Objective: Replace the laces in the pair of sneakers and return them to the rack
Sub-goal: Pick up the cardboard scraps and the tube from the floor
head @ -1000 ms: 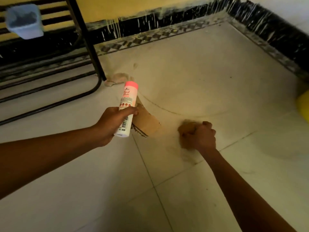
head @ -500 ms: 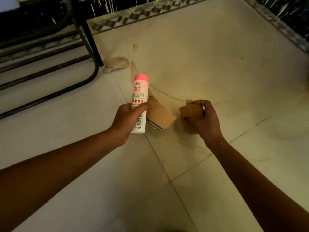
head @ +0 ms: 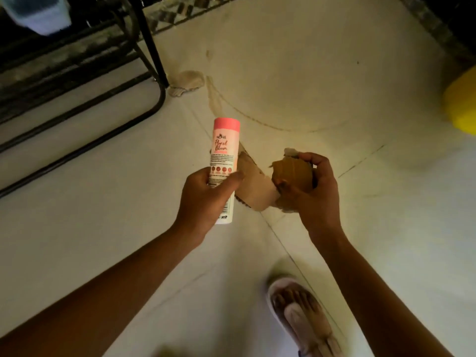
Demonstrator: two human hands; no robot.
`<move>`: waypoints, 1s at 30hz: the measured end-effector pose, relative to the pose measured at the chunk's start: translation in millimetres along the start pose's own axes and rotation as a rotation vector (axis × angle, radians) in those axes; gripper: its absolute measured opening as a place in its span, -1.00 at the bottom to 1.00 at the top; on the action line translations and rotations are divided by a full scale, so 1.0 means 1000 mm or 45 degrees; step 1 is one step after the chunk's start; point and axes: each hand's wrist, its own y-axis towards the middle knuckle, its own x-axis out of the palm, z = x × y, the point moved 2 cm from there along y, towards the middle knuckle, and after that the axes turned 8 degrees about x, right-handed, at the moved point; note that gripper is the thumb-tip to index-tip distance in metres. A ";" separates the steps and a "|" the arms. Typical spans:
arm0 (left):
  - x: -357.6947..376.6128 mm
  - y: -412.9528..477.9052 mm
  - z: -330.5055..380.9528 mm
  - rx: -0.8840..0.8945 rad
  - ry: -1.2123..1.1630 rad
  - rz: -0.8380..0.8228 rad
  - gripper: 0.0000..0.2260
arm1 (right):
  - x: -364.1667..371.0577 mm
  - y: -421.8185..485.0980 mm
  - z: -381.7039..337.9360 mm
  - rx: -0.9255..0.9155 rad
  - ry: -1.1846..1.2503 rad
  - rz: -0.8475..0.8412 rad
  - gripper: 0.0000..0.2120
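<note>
My left hand [head: 208, 197] grips a white bottle with a pink cap [head: 223, 155], held upright above the tiled floor. My right hand [head: 309, 191] holds a crumpled brown cloth or sponge [head: 292, 173] lifted off the floor. Between the two hands a brown piece of cardboard [head: 253, 186] lies on the tiles. The black metal shoe rack [head: 144, 47] stands at the upper left. No sneakers or laces are in sight.
A pale rag [head: 189, 81] lies by the rack's foot. A light blue container [head: 38, 14] sits on the rack at top left. A yellow object [head: 461, 101] is at the right edge. My foot in a white slipper [head: 301, 315] is at the bottom.
My right hand has lifted the brown cloth off the floor and turned it upward. The view has tilted down, bringing my slippered foot into sight. The bottle stays in my left hand.
</note>
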 end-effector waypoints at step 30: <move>0.259 -0.169 0.360 -0.061 0.148 -0.480 -0.91 | -0.367 -0.133 -0.301 0.110 0.103 0.243 -0.53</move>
